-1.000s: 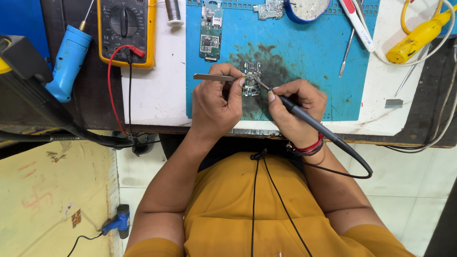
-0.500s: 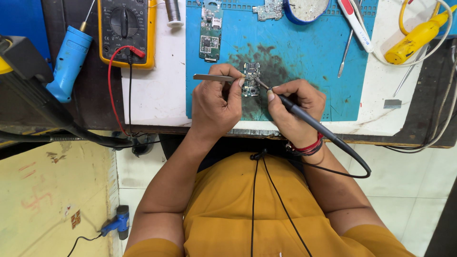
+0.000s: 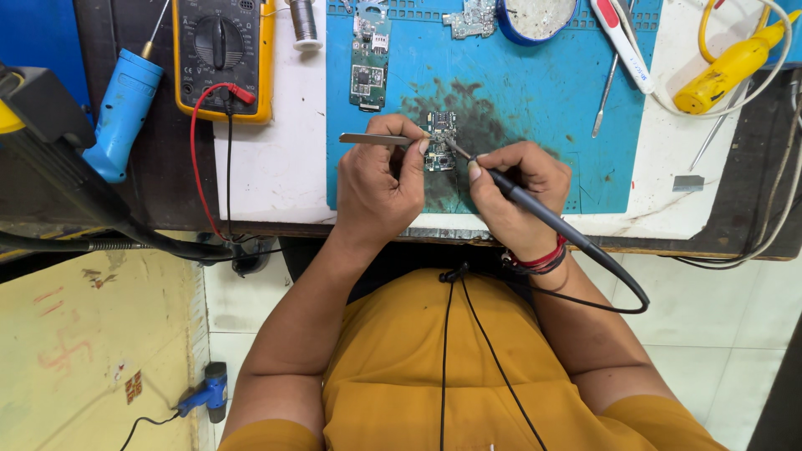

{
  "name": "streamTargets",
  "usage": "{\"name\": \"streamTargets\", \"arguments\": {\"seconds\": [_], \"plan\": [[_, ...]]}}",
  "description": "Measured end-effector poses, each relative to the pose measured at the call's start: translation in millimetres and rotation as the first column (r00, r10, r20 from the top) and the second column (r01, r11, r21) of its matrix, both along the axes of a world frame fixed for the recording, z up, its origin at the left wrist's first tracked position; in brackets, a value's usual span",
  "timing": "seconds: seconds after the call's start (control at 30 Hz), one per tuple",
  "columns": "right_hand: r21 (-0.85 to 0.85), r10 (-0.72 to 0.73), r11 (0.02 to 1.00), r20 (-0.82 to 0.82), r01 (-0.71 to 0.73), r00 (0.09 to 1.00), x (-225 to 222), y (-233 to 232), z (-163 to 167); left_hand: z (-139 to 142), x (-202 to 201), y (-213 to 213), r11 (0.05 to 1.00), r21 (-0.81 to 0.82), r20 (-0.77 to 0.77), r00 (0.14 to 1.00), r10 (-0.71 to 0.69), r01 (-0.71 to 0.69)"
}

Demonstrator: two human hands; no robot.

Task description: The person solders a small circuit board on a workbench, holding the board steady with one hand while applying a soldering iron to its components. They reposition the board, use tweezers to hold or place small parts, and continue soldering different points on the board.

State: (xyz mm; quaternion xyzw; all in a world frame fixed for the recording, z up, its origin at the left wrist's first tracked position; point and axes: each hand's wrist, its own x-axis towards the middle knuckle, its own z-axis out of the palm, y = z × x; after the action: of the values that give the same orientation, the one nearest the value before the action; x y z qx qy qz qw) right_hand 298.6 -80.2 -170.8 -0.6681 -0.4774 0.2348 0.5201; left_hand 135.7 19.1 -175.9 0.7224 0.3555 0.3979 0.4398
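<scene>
Honestly nothing has moved since a second ago, both hands sit in the same spots. The left hand (image 3: 380, 179) pinches metal tweezers (image 3: 376, 139), tips on the small circuit board (image 3: 439, 140) lying on the blue mat (image 3: 543, 92). The right hand (image 3: 518, 196) is closed around a black soldering iron (image 3: 522, 199), tip touching the board. So my guess is they're holding steady mid-joint, the heat working on one spot. A yellow multimeter (image 3: 221, 54) sits up left, untouched.
</scene>
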Motion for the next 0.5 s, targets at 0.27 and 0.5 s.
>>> {"name": "streamTargets", "arguments": {"seconds": [0.27, 0.5], "plan": [[0.001, 0.016, 1.000, 0.000, -0.016, 1.000, 0.2, -0.8, -0.1, 0.3, 0.0, -0.2, 1.000, -0.019, -0.006, 1.000, 0.000, -0.001], [0.002, 0.004, 1.000, -0.006, -0.004, 1.000, 0.2, -0.6, 0.1, -0.3, -0.2, 0.1, 1.000, -0.008, -0.003, 1.000, 0.000, 0.000]]}}
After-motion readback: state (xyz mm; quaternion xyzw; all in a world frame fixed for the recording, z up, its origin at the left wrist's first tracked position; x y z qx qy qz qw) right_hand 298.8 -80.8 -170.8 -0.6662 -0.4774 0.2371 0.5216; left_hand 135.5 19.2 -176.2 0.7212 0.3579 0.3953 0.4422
